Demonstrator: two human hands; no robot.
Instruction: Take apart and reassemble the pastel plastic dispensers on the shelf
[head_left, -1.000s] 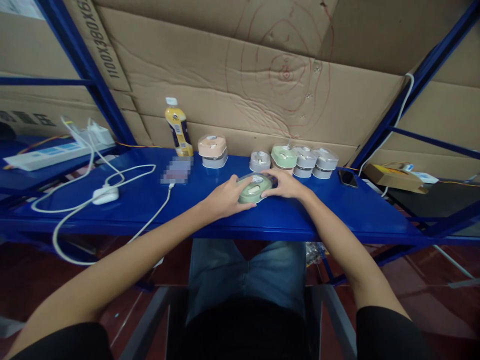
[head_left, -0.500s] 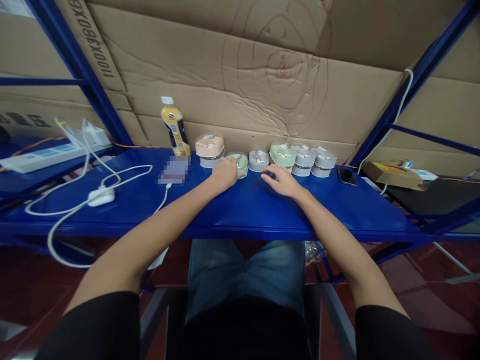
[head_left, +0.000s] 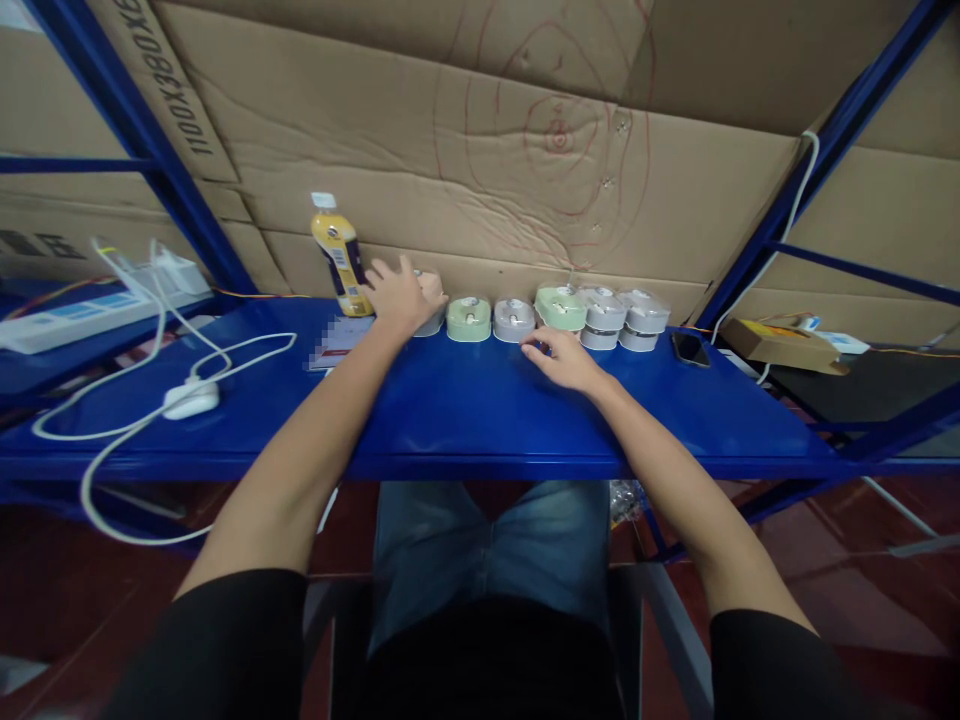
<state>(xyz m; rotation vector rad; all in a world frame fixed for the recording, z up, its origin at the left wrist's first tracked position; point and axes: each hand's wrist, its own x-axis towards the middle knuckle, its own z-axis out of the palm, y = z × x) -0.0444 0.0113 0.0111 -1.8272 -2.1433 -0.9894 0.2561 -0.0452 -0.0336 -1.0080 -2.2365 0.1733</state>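
My left hand (head_left: pixel 397 297), fingers spread, is over the stack with the peach lidded box (head_left: pixel 430 288) on top of a grey one; it covers most of that stack, and I cannot tell whether it touches. To its right stand a single green box (head_left: pixel 469 319) and a single grey box (head_left: pixel 514 319), both with clear lids. My right hand (head_left: pixel 559 360) lies on the table with bent fingers apart and holds nothing. Just behind it is a green box (head_left: pixel 561 307) on top of another box. Two grey stacks (head_left: pixel 601 316) (head_left: pixel 643 318) stand farther right.
A juice bottle (head_left: pixel 339 255) stands left of the boxes, with a blurred flat item (head_left: pixel 339 343) before it. White cables and an adapter (head_left: pixel 191 398) lie at the left. A phone (head_left: pixel 690 349) is at the right of the blue table (head_left: pixel 480 420); cardboard (head_left: pixel 360 130) walls the back.
My left hand has left the single green box, moved left and up to the peach stack, and opened its fingers. My right hand has stayed almost where it was.
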